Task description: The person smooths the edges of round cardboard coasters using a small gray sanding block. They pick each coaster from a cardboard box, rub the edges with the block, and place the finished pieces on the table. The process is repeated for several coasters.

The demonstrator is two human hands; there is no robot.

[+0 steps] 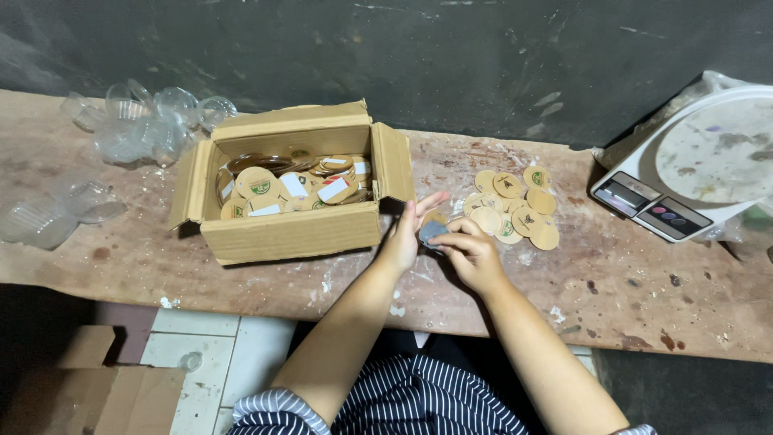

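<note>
Two hands at work, both mine, mid-frame on a worn wooden bench (241,278) w/ paint specks.

Far left: clear plastic cups (48,213) lying on their sides near bench edge, plus a bigger heap of clear cups/lids (145,121) further back by the dark wall (403,56). Below the bench at left, folded cardboard (97,387) on a tiled floor (201,354).

Next: open cardboard box (290,234), flaps out, holding a pile of round tan discs (282,189), some w/ green marks, some w/ white labels.

Centre: my left hand (407,234) just right of the box, touching its corner flap area, fingers partly spread, fingertips pinching the edge of a small round dark-grey disc (432,232). My right hand (469,251) curled round the same disc from the right, thumb + fingers gripping it. Disc sits between both hands, just above the bench surface; can't tell if it touches the wood.

Right of hands: loose cluster of tan discs (515,208) flat on bench, overlapping, a few w/ green prints. Cluster just beside my right hand.

Far right: white digital scale (692,169) w/ round stained platter, wrapped in clear plastic, at back corner, well apart from the discs.

Bottom: striped apron/sleeves (403,403).
</note>
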